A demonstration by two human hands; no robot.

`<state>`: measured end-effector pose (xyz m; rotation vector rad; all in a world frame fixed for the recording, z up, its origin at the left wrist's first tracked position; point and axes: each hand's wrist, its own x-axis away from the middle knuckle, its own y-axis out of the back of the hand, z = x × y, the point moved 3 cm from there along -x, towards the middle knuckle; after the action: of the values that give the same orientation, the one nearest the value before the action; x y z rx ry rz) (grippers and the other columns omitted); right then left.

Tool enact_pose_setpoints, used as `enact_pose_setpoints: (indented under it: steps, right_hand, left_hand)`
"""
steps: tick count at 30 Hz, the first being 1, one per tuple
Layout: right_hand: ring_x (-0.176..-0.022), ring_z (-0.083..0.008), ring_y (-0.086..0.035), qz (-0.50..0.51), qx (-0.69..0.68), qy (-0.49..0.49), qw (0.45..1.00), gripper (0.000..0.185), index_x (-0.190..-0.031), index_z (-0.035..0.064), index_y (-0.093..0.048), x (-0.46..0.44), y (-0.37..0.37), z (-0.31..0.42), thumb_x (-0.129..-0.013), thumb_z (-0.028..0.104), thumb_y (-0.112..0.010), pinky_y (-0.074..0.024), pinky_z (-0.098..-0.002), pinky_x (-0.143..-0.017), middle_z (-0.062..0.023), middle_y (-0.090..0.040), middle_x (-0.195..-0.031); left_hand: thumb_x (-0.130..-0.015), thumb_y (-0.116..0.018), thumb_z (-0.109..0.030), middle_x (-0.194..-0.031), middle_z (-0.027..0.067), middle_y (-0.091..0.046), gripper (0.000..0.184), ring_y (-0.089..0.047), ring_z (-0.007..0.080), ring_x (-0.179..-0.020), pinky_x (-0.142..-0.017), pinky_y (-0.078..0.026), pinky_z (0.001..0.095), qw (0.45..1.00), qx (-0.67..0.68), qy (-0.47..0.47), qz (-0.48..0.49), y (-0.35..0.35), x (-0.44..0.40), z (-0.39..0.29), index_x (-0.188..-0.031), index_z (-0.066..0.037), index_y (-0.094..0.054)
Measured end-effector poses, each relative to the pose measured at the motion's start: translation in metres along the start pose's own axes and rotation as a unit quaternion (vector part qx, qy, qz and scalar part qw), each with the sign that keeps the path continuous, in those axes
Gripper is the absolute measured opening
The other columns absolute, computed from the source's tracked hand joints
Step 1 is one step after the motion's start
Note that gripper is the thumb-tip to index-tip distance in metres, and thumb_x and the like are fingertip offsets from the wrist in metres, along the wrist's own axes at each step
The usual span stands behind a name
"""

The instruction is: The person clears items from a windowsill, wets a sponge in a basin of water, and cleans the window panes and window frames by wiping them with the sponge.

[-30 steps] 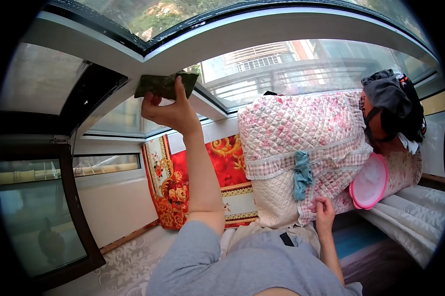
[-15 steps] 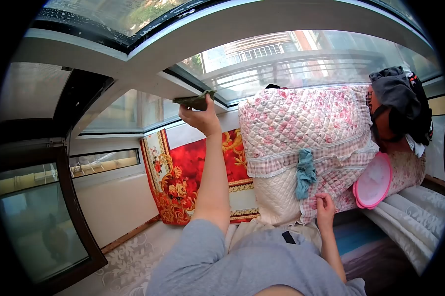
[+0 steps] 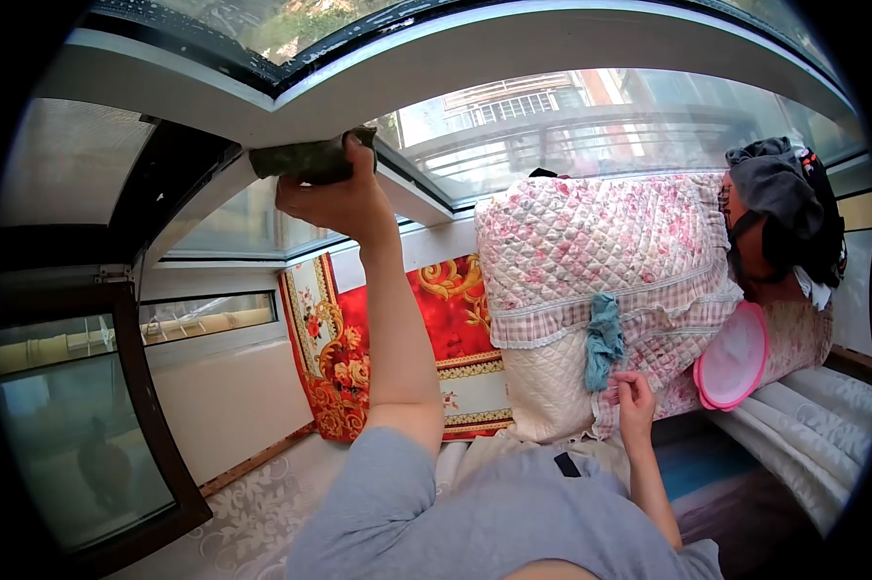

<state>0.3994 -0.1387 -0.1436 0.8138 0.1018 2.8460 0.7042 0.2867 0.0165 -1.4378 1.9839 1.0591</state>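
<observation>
My left hand (image 3: 339, 201) is raised at the upper left, gripping a folded dark green cloth (image 3: 301, 162). The cloth lies against the white window frame (image 3: 397, 68) near its corner post. Low in the view, my right hand (image 3: 637, 404) is closed with its fingers curled, beside the quilted floral cover (image 3: 600, 232). Whether anything is between those fingers I cannot make out. Just above it, a crumpled teal cloth (image 3: 604, 340) rests on the cover.
A pink-rimmed round basin (image 3: 733, 358) leans at the right of the cover. Dark clothes and a bag (image 3: 784, 213) are piled behind it. A red and gold patterned cloth (image 3: 359, 377) lies below my left arm. At the far left is a brown-framed window sash (image 3: 131, 387).
My left hand has moved left and up along the window frame with the green cloth, which now appears larger and closer. My right hand has stayed almost where it was.
</observation>
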Motion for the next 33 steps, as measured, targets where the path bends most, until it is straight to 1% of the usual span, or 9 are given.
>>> enact_pose_setpoints:
  steps: [7,8,13,17,20,21,24,29,33]
  right_hand:
    - [-0.075,-0.0139,-0.070,0.001,0.018,-0.006,1.000,0.016,-0.109,-0.0005,-0.064,0.005,-0.005,-0.010,-0.102,0.003,-0.051,-0.0558,-0.0255,-0.066,-0.0103,-0.072,-0.095]
    - [-0.075,-0.0140,-0.070,-0.005,0.027,-0.014,1.000,0.016,-0.110,-0.0006,-0.064,0.006,-0.004,-0.011,-0.102,0.003,-0.050,-0.0561,-0.0257,-0.066,-0.0105,-0.072,-0.095]
    - [-0.076,-0.0147,-0.071,-0.033,0.020,-0.051,0.998,0.016,-0.109,-0.0016,-0.064,0.009,0.006,-0.021,-0.102,0.002,-0.050,-0.0570,-0.0264,-0.067,-0.0111,-0.073,-0.094]
    - [-0.077,-0.0146,-0.071,-0.044,0.020,-0.055,0.997,0.017,-0.108,-0.0024,-0.064,0.007,0.007,-0.024,-0.102,0.001,-0.050,-0.0567,-0.0262,-0.067,-0.0105,-0.072,-0.093]
    - [-0.077,-0.0141,-0.071,-0.046,0.043,-0.056,0.996,0.017,-0.109,-0.0025,-0.065,0.010,0.003,-0.015,-0.101,0.000,-0.050,-0.0564,-0.0259,-0.067,-0.0096,-0.071,-0.092]
    - [-0.077,-0.0139,-0.071,-0.050,0.051,-0.052,0.996,0.017,-0.109,-0.0024,-0.065,0.011,0.004,-0.019,-0.101,0.000,-0.050,-0.0563,-0.0258,-0.067,-0.0093,-0.071,-0.092]
    - [-0.078,-0.0133,-0.071,-0.048,0.058,-0.051,0.996,0.016,-0.109,-0.0019,-0.065,0.019,0.006,-0.026,-0.101,0.001,-0.051,-0.0559,-0.0257,-0.066,-0.0087,-0.071,-0.092]
    - [-0.077,-0.0123,-0.070,-0.027,0.078,-0.031,0.996,0.016,-0.108,-0.0011,-0.066,0.019,0.008,-0.025,-0.102,0.002,-0.051,-0.0554,-0.0252,-0.068,-0.0082,-0.071,-0.093]
    - [-0.076,-0.0114,-0.068,-0.014,0.031,-0.030,0.999,0.016,-0.109,-0.0003,-0.065,0.008,-0.002,-0.008,-0.102,0.003,-0.051,-0.0548,-0.0248,-0.069,-0.0081,-0.071,-0.094]
  left_hand:
    - [-0.073,-0.078,-0.054,-0.111,0.0180,-0.044,0.087,-0.050,0.0374,-0.105,-0.090,-0.045,0.0526,0.994,-0.109,-0.008,-0.001,-0.037,0.091,0.069,-0.124,0.006,-0.042]
    - [-0.074,-0.080,-0.048,-0.111,0.0195,-0.048,0.082,-0.050,0.0393,-0.106,-0.090,-0.045,0.0523,0.992,-0.127,-0.012,0.007,-0.041,0.108,0.078,-0.124,0.006,-0.043]
    - [-0.072,-0.079,-0.057,-0.120,0.0234,-0.051,0.090,-0.049,0.0436,-0.117,-0.097,-0.044,0.0545,0.977,-0.196,0.006,0.086,-0.060,0.180,0.134,-0.126,0.005,-0.042]
    - [-0.070,-0.079,-0.065,-0.121,0.0168,-0.052,0.097,-0.049,0.0375,-0.119,-0.100,-0.042,0.0501,0.949,-0.272,0.012,0.158,-0.072,0.225,0.164,-0.129,0.003,-0.044]
    - [-0.069,-0.078,-0.069,-0.123,0.0178,-0.053,0.100,-0.049,0.0380,-0.121,-0.102,-0.041,0.0506,0.898,-0.331,0.098,0.273,-0.079,0.248,0.178,-0.127,0.005,-0.046]
    - [-0.066,-0.082,-0.067,-0.120,0.0130,-0.054,0.096,-0.051,0.0336,-0.118,-0.101,-0.041,0.0476,0.895,-0.345,0.104,0.262,-0.082,0.250,0.179,-0.126,0.001,-0.051]
    - [-0.063,-0.084,-0.066,-0.118,0.0140,-0.056,0.091,-0.052,0.0322,-0.119,-0.102,-0.041,0.0464,0.871,-0.345,0.144,0.319,-0.075,0.227,0.165,-0.121,0.000,-0.057]
    - [-0.061,-0.084,-0.051,-0.111,0.0144,-0.059,0.079,-0.056,0.0338,-0.113,-0.098,-0.046,0.0492,0.929,-0.271,0.117,0.224,-0.061,0.181,0.133,-0.116,0.000,-0.059]
    - [-0.061,-0.085,-0.046,-0.096,0.0161,-0.060,0.069,-0.056,0.0357,-0.106,-0.087,-0.051,0.0523,0.967,-0.224,-0.040,0.115,-0.035,0.114,0.084,-0.106,0.001,-0.062]
